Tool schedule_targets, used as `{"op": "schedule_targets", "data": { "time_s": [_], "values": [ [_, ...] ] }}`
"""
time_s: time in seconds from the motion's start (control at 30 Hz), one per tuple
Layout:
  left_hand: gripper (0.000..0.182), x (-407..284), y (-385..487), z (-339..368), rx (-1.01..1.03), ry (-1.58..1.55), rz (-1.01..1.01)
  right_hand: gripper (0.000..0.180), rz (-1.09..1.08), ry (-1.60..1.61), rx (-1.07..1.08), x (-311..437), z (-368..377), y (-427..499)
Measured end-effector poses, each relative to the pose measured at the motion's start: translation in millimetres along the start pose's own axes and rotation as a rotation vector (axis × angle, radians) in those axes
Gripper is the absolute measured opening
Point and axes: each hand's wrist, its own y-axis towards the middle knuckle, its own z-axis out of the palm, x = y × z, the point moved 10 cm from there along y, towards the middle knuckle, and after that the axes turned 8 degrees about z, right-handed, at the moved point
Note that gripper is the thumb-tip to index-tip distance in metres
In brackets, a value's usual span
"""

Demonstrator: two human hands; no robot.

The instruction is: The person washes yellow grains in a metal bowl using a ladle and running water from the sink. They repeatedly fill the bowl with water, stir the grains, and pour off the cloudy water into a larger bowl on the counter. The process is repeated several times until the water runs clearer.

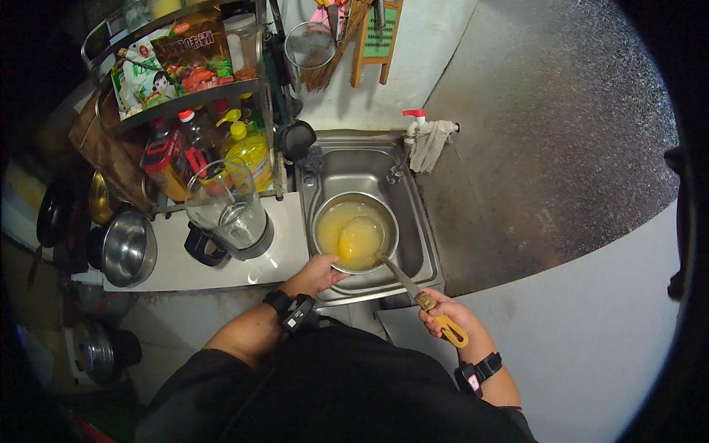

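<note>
A round stainless steel bowl (395,232) stands over the sink basin (414,221) and holds a yellowish, cloudy liquid. My left hand (316,275) grips the bowl's near left rim. In my right hand (451,313) is a ladle with a tan handle (450,328) and a metal shaft (401,277); its round head lies in the liquid inside the bowl. What the liquid is cannot be told.
Left of the sink, a glass blender jug (238,221) and an empty metal bowl (130,249) stand on the white counter (288,243). A rack (188,102) with bottles and packets rises behind. A red-handled tap (414,119) with a cloth (433,145) is at the sink's back right.
</note>
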Motion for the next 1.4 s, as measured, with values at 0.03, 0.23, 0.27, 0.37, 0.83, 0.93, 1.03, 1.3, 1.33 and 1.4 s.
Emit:
{"op": "schedule_targets", "data": {
  "time_s": [0.03, 0.23, 0.27, 0.37, 0.83, 0.93, 1.03, 1.3, 1.33, 1.4],
  "values": [
    [0.039, -2.9, -2.8, 3.4, 0.008, -0.002, 0.000, 0.061, -0.026, -0.054, -0.055, 2.3, -3.0, -0.5],
    [0.040, -11.6, -7.4, 6.5, -0.022, 0.097, -0.015, 0.066, -0.146, -0.349, -0.305, 27.7, -1.7, -12.7],
    [0.041, -11.4, -6.8, 5.8, -0.023, 0.102, -0.012, 0.066, -0.167, -0.409, -0.323, 33.5, 1.3, -15.5],
    [0.042, -10.2, -4.0, 1.7, -0.040, 0.109, -0.005, 0.066, -0.182, -0.588, -0.413, 43.2, 3.8, -22.3],
    [0.039, -4.7, -1.9, -8.2, -0.017, 0.083, 0.005, 0.060, -0.244, -1.447, -0.692, 39.4, -3.5, -5.2],
    [0.038, -6.7, -3.9, -7.4, -0.003, 0.130, 0.021, 0.058, -0.090, -1.051, -0.502, 16.1, -15.7, -1.7],
    [0.039, -5.0, -3.0, -8.3, -0.015, 0.120, 0.020, 0.057, 0.098, -0.405, -0.264, -11.7, -19.4, 2.6],
    [0.040, 4.4, -4.0, -7.2, 0.011, 0.090, -0.038, 0.052, 0.049, -0.028, 0.014, -5.9, 3.6, 2.9],
    [0.040, 4.3, -4.8, -6.3, 0.015, 0.087, -0.040, 0.053, 0.021, -0.085, -0.045, -2.1, 1.3, 1.0],
    [0.040, 3.8, -5.6, -4.1, 0.015, 0.088, -0.046, 0.054, -0.044, -0.209, -0.111, 8.3, 3.7, -4.4]
  ]
}}
